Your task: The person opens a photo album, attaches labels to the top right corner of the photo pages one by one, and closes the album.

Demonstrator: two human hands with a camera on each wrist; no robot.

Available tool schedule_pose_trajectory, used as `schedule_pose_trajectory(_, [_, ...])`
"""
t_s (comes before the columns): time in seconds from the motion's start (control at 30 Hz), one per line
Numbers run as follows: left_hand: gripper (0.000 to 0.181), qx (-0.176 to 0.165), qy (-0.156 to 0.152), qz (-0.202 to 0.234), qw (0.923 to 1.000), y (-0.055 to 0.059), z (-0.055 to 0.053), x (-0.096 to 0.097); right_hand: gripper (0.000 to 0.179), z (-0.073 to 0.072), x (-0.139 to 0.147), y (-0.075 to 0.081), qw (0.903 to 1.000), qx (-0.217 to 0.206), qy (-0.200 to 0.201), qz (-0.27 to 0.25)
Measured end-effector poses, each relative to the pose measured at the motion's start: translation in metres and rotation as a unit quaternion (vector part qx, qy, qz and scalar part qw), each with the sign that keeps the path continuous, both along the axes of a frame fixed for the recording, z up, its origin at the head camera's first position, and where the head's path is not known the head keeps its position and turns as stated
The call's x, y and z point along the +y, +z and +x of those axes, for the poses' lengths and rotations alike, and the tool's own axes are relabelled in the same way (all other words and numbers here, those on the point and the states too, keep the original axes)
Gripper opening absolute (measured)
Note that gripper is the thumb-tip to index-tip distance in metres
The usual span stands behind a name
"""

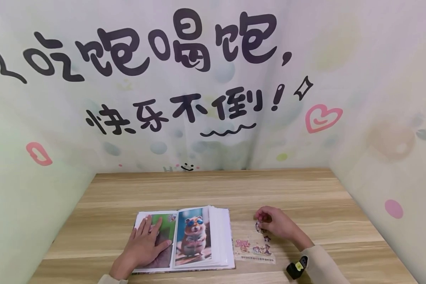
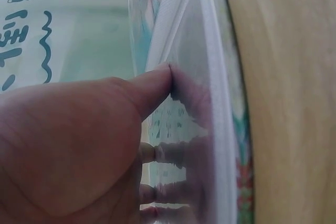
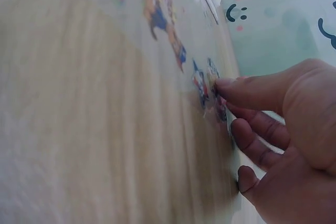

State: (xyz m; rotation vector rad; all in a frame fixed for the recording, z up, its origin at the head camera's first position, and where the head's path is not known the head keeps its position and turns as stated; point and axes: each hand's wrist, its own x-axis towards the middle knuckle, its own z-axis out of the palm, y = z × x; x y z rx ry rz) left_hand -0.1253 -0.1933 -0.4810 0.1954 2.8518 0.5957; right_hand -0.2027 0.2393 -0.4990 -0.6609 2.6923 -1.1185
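An open photo album (image 1: 221, 236) lies on the table, with a photo of a hamster in blue sunglasses (image 1: 194, 238) on its right page. My left hand (image 1: 144, 242) rests flat on the left page, fingers spread over a green-backed photo (image 1: 166, 225); in the left wrist view the thumb (image 2: 152, 85) presses the glossy sleeve. A small sticker (image 1: 172, 217) shows at that photo's upper right corner. Right of the album lies a clear sticker sheet (image 1: 248, 233). At the sheet's upper right, my right hand (image 1: 278, 224) pinches a round patterned sticker (image 1: 258, 226) between thumb and fingers.
Other stickers (image 1: 262, 249) sit along the lower part of the sheet. A small black device (image 1: 296, 268) with a yellow ornament is at the right sleeve. The wooden table (image 1: 213, 189) ends at a printed curtain (image 1: 156, 150) behind and on both sides.
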Motion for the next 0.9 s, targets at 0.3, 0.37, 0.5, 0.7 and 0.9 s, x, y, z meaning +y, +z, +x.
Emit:
schedule_pose_trajectory(0.3, [0.08,0.001,0.0,-0.002,1.0,0.0011,0.0002,0.0003,0.022,0.0016,-0.0004,0.0002,0.9999,0.005,-0.009,-0.005])
schedule_pose_trajectory(0.37, [0.08,0.0,-0.001,-0.004,1.0,0.0019,0.0003,0.0007,0.022,0.0017,-0.0007,0.0003,0.9999,0.003,-0.01,-0.006])
schedule_pose_trajectory(0.5, [0.08,0.002,0.0,-0.006,1.0,0.0012,0.0,0.0006,0.021,0.0017,-0.0012,-0.0001,0.9999,0.0,-0.014,-0.005])
schedule_pose_trajectory(0.7, [0.08,-0.002,0.002,-0.002,1.0,-0.0003,-0.0001,0.0006,0.02,0.0023,-0.0006,-0.0017,0.9997,-0.009,-0.018,-0.016])
schedule_pose_trajectory(0.9, [0.079,0.0,0.003,0.0,1.0,0.0014,0.0006,0.0009,0.019,0.0025,-0.0002,-0.0026,0.9997,-0.005,-0.016,-0.018])
